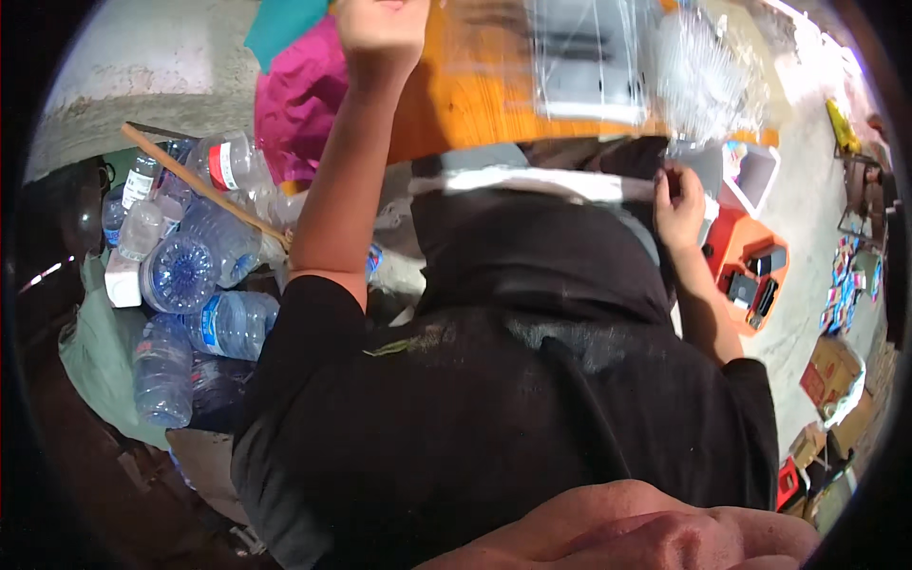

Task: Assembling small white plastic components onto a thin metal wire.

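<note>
My left hand [385,27] reaches over the orange wooden table [442,100] at the top edge of the view, where its fingers are mostly cut off. Beside it on the table lies a clear plastic package [591,57], blurred, with grey showing through. Farther right is a crumpled heap of clear plastic wrap [708,71]. Low at the table's right end, my right hand [680,211] has its fingers curled together. What they hold, if anything, is hidden. A bright white strip [541,182] crosses my lap and ends beside these fingers.
Several empty plastic bottles [180,271] pile up at my left, with a wooden stick [195,180] across them. Magenta cloth [302,100] hangs by the table. At right stand a white container [755,176] and an orange tray [746,275] of dark items. Cardboard boxes [831,375] sit farther off.
</note>
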`<state>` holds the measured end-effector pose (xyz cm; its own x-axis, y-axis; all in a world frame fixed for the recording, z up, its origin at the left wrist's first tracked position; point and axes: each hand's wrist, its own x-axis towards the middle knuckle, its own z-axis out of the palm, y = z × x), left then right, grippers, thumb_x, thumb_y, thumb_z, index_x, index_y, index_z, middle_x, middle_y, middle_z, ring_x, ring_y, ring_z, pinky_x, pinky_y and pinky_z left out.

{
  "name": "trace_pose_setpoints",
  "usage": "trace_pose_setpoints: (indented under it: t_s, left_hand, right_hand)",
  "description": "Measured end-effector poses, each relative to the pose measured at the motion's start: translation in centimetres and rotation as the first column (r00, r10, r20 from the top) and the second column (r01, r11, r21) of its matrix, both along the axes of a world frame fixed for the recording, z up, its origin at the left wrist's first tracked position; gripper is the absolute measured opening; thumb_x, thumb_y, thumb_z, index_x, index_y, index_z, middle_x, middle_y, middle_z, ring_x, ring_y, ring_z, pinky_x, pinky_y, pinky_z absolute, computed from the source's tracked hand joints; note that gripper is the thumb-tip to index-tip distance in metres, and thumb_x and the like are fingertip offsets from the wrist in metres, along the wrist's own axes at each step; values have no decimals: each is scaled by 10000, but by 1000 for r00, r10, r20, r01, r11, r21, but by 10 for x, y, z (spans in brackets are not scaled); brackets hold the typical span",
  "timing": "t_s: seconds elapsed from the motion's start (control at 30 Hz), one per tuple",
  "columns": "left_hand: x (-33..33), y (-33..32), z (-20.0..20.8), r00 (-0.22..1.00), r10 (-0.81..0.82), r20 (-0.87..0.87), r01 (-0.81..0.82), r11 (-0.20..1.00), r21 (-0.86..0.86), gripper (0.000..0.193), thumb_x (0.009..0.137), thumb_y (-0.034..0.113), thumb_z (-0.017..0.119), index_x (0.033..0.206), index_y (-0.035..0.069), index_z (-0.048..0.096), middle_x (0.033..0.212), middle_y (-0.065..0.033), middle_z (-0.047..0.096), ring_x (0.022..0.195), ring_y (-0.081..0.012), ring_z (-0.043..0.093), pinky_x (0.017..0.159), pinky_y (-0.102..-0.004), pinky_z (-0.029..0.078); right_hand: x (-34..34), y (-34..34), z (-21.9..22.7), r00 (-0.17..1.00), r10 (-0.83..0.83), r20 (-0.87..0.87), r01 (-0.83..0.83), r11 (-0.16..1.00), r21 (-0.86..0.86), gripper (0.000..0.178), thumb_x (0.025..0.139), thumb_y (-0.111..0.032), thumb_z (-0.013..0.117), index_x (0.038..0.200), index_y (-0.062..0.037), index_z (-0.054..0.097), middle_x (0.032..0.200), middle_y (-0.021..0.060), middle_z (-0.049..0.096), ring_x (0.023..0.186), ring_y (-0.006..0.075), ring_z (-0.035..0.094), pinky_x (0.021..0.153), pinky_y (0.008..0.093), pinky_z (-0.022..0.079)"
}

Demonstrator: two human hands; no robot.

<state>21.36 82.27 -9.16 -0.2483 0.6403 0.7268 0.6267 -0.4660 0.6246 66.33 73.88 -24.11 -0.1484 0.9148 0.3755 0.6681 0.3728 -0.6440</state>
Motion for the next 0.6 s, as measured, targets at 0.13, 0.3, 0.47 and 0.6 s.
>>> trace_pose_setpoints:
  t_s: [0.13, 0.3, 0.47, 0.6]
  left_hand:
    - [62, -93, -56, 976, -214, 34, 216, 947, -236, 108, 984, 29, 737, 1055, 13, 657, 1001, -81, 745, 885, -166, 718, 830, -291, 560]
    - [121, -142, -83, 566, -732, 379, 710, 200, -675, 92, 1016, 106, 730, 1065, 28, 728, 1029, -36, 724, 970, -140, 679, 904, -296, 540]
    - [127, -104, -187, 706, -615, 351, 590, 237, -772, 228, 1005, 180, 752, 1198, 59, 738, 1056, -63, 741, 974, -186, 693, 916, -315, 551]
    - [144, -91, -210, 680, -733, -2, 438, 409, -800, 361, 974, 302, 792, 1247, 72, 734, 1244, -145, 737, 1079, -296, 727, 998, -421, 572]
  right_hand:
    - [-4, 3, -13, 996, 5, -87, -15, 993, -118, 143, 952, -120, 755, 1059, -32, 719, 952, 143, 735, 834, 321, 722, 773, 400, 569]
    - [-1, 2, -26, 999, 12, -35, -14, 997, -77, 168, 952, -153, 765, 1066, -35, 729, 958, 134, 749, 825, 290, 734, 770, 371, 576]
    - [-9, 0, -19, 998, 41, -50, -46, 993, -111, 170, 959, -143, 765, 1070, -22, 724, 947, 129, 754, 826, 265, 749, 769, 360, 582]
    - [-10, -4, -18, 999, 26, -41, -30, 993, -111, 182, 974, -155, 766, 1096, -26, 725, 968, 133, 765, 855, 257, 765, 789, 348, 590]
